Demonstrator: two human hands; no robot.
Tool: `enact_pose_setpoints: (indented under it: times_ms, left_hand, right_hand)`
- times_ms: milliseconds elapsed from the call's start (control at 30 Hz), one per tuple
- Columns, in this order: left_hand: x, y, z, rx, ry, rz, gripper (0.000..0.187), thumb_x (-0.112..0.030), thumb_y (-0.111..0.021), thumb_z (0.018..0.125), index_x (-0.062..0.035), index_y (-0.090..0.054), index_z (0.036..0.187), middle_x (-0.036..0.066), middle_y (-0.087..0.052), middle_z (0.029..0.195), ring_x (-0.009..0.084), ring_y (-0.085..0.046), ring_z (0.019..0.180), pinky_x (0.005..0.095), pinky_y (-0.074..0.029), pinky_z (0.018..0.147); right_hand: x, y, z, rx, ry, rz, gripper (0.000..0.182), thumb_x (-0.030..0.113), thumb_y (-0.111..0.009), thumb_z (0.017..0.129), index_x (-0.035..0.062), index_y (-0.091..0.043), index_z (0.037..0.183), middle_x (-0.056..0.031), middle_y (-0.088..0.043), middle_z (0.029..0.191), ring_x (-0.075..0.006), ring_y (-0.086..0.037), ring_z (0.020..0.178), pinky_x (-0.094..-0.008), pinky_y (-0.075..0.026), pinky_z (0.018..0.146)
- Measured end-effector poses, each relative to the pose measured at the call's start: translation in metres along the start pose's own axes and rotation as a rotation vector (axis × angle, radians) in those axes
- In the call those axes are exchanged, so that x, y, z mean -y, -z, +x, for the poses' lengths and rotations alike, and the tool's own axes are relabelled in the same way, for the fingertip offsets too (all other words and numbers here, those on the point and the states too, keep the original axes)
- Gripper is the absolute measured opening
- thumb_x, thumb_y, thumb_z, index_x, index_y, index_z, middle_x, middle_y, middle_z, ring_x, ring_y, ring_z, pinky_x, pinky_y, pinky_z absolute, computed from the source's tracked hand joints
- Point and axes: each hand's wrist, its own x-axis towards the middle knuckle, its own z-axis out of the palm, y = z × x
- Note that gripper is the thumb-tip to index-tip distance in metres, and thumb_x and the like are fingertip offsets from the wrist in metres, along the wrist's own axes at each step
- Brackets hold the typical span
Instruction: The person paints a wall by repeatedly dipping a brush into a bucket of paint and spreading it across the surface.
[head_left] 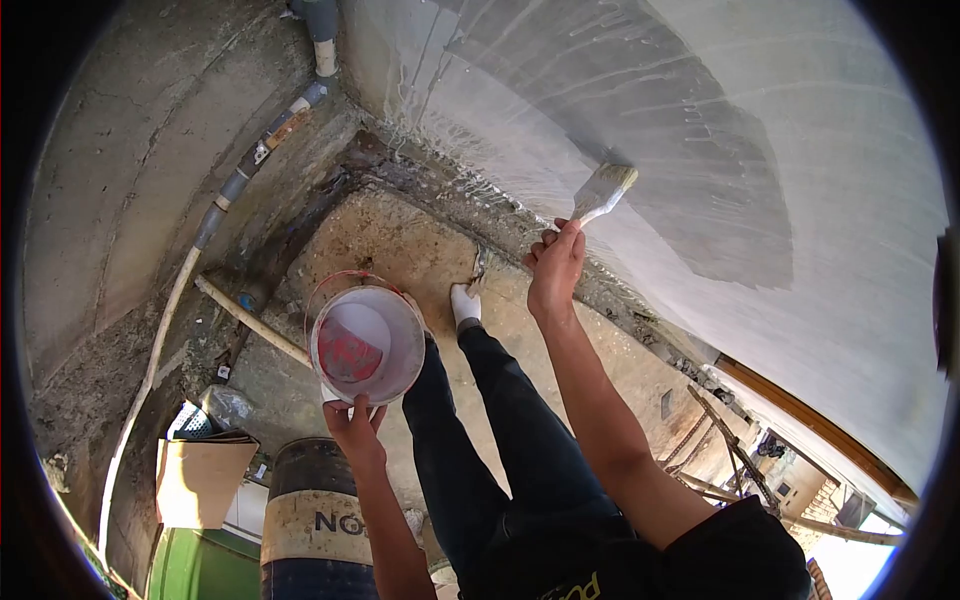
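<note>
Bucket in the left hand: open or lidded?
Open. The bucket has its mouth uncovered toward the camera, and its pale inside shows.

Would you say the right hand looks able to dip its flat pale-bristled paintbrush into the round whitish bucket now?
Probably yes: the left hand holds the bucket mouth up, its thin red handle lies clear of the mouth, and nothing visible blocks the right hand or paintbrush.

a banded drum [300,525] near a cardboard box [203,482]; a long pipe [209,226].
</note>
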Motion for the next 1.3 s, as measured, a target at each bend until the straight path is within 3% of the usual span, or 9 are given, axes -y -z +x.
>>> enact_pose_setpoints:
  times_ms: [167, 300, 400, 500, 567, 700, 900, 1133, 1300]
  left_hand:
    - [-0.001, 0.006, -0.002, -0.007, 0.024, 0.027, 0.029, -0.002, -0.063, 0.084, -0.0090, -0.035, 0.091, 0.007, -0.049, 0.104, 0.0215, -0.061, 0.090, 0.0393, -0.061, 0.079]
    - [0.002, 0.011, -0.002, -0.019, 0.016, 0.055, 0.030, -0.003, -0.064, 0.084, -0.0086, -0.035, 0.090, 0.005, -0.047, 0.103, 0.0199, -0.059, 0.091, 0.0388, -0.061, 0.078]
    - [0.005, 0.012, -0.004, -0.040, -0.012, 0.071, 0.032, -0.004, -0.064, 0.083, -0.0119, -0.035, 0.092, 0.007, -0.052, 0.100, 0.0245, -0.062, 0.088, 0.0388, -0.060, 0.076]
    - [0.009, 0.013, -0.003, -0.029, -0.025, 0.102, 0.031, -0.004, -0.064, 0.083, -0.0118, -0.035, 0.092, 0.007, -0.052, 0.101, 0.0244, -0.062, 0.088, 0.0391, -0.059, 0.077]
    - [0.008, 0.008, -0.004, -0.034, -0.020, 0.115, 0.031, -0.004, -0.064, 0.083, -0.0116, -0.035, 0.092, 0.007, -0.052, 0.100, 0.0238, -0.062, 0.088, 0.0389, -0.059, 0.077]
    - [0.006, 0.000, -0.012, -0.016, -0.009, 0.103, 0.030, -0.004, -0.063, 0.084, -0.0110, -0.035, 0.092, 0.007, -0.052, 0.099, 0.0222, -0.062, 0.089, 0.0389, -0.059, 0.079]
    - [0.010, -0.002, -0.014, 0.003, -0.015, 0.064, 0.029, -0.003, -0.063, 0.084, -0.0102, -0.036, 0.093, 0.006, -0.052, 0.099, 0.0212, -0.062, 0.088, 0.0389, -0.060, 0.079]
    - [0.013, -0.001, -0.019, -0.038, 0.000, 0.073, 0.030, -0.002, -0.063, 0.084, -0.0102, -0.036, 0.091, 0.006, -0.051, 0.100, 0.0208, -0.062, 0.088, 0.0390, -0.060, 0.079]
    - [0.012, 0.002, -0.024, -0.042, 0.019, 0.119, 0.029, -0.003, -0.063, 0.085, -0.0104, -0.035, 0.091, 0.005, -0.050, 0.103, 0.0191, -0.063, 0.091, 0.0397, -0.059, 0.081]
  right_hand:
    - [0.000, -0.094, -0.007, 0.123, 0.055, 0.072, 0.036, 0.043, -0.033, 0.103, 0.0079, -0.040, 0.108, -0.0028, -0.043, 0.079, -0.0111, -0.044, 0.062, -0.0294, -0.043, 0.055]
    - [-0.024, -0.156, -0.003, 0.188, 0.315, -0.253, 0.040, 0.040, -0.035, 0.103, 0.0017, -0.047, 0.104, -0.0113, -0.052, 0.076, -0.0191, -0.050, 0.065, -0.0385, -0.044, 0.063]
    - [-0.013, -0.157, 0.000, 0.294, 0.335, -0.390, 0.036, 0.036, -0.035, 0.103, 0.0003, -0.043, 0.102, -0.0246, -0.056, 0.073, -0.0450, -0.056, 0.069, -0.0504, -0.042, 0.065]
    - [-0.011, -0.122, 0.024, 0.260, 0.330, -0.395, 0.037, 0.036, -0.036, 0.102, 0.0006, -0.047, 0.097, -0.0245, -0.058, 0.075, -0.0446, -0.058, 0.071, -0.0495, -0.042, 0.065]
    - [-0.011, -0.084, 0.030, 0.202, 0.344, -0.436, 0.040, 0.037, -0.038, 0.102, -0.0001, -0.050, 0.094, -0.0204, -0.057, 0.072, -0.0371, -0.057, 0.067, -0.0459, -0.043, 0.063]
    - [-0.034, 0.013, 0.046, 0.151, 0.204, -0.285, 0.036, 0.041, -0.040, 0.103, 0.0068, -0.051, 0.101, 0.0030, -0.042, 0.069, -0.0057, -0.038, 0.057, -0.0244, -0.033, 0.049]
    - [-0.026, 0.066, 0.027, -0.019, 0.031, -0.141, 0.036, 0.045, -0.037, 0.102, 0.0092, -0.042, 0.105, 0.0009, -0.040, 0.076, -0.0067, -0.037, 0.056, -0.0245, -0.034, 0.048]
    - [-0.051, -0.064, 0.041, 0.062, 0.128, -0.137, 0.027, 0.036, -0.034, 0.103, 0.0089, -0.033, 0.103, -0.0027, -0.042, 0.074, -0.0109, -0.045, 0.060, -0.0301, -0.043, 0.052]
    - [-0.043, -0.126, 0.022, 0.166, 0.186, -0.305, 0.032, 0.033, -0.037, 0.103, 0.0017, -0.031, 0.104, -0.0210, -0.054, 0.077, -0.0312, -0.054, 0.062, -0.0452, -0.044, 0.062]
